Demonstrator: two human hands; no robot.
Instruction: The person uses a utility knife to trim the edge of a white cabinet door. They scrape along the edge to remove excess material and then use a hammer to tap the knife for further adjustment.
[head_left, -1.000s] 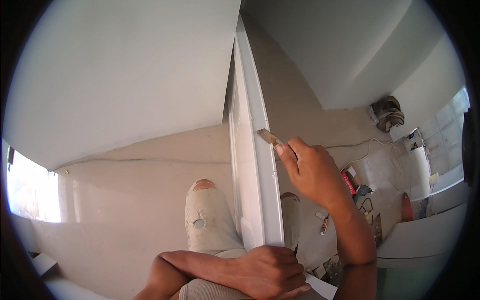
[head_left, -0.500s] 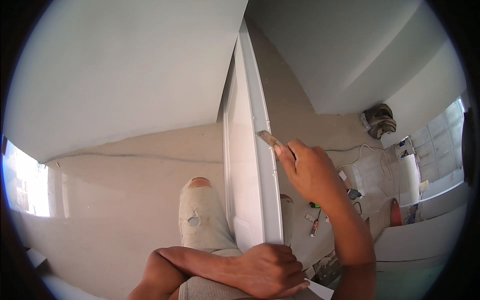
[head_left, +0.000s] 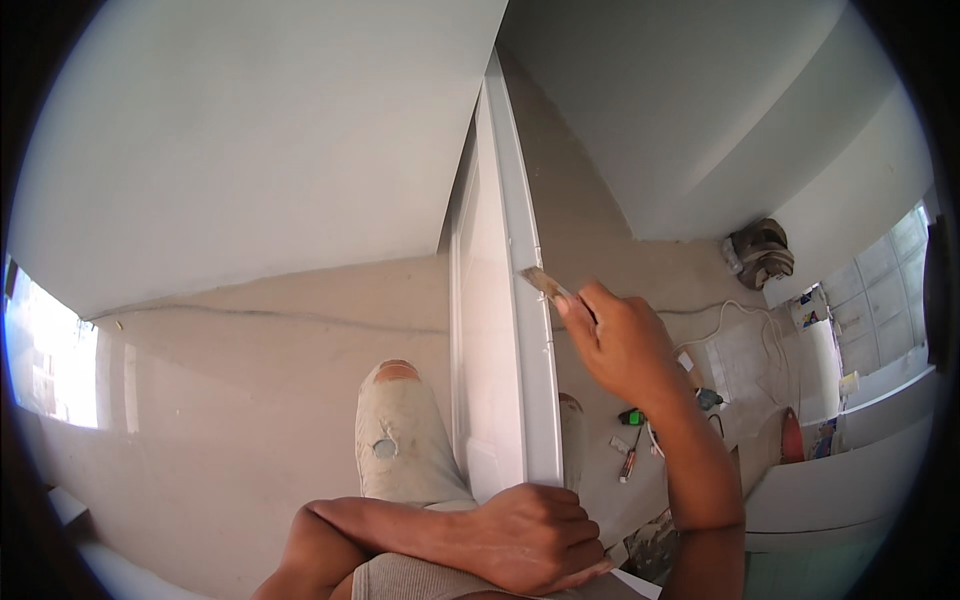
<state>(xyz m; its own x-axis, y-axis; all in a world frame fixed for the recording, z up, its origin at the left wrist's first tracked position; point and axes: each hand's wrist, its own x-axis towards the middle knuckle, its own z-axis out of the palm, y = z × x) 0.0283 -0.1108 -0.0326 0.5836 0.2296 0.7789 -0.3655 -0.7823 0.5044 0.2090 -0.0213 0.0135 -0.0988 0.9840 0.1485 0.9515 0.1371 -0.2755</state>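
Between my legs stands a white panelled door, its long narrow grey-white edge facing up. My right hand is closed round a flat-bladed chisel. The blade is brownish and worn, and its tip lies on the door's edge, pointing left and away from me. Several small chipped marks show along that edge by the blade. At the near end of the door, my left hand is wrapped over the corner with its fingers bent, gripping it. The chisel's handle is mostly hidden in my right palm.
A pale wall rises beside the door's far end. On the floor at right lie a screwdriver, a green-and-black tool, a dark green power tool and a white cable. A dark bag sits farther back.
The chisel tip has stayed at about the same spot on the door's edge, and my right hand has barely shifted. My left hand keeps its grip. The view has moved slightly.
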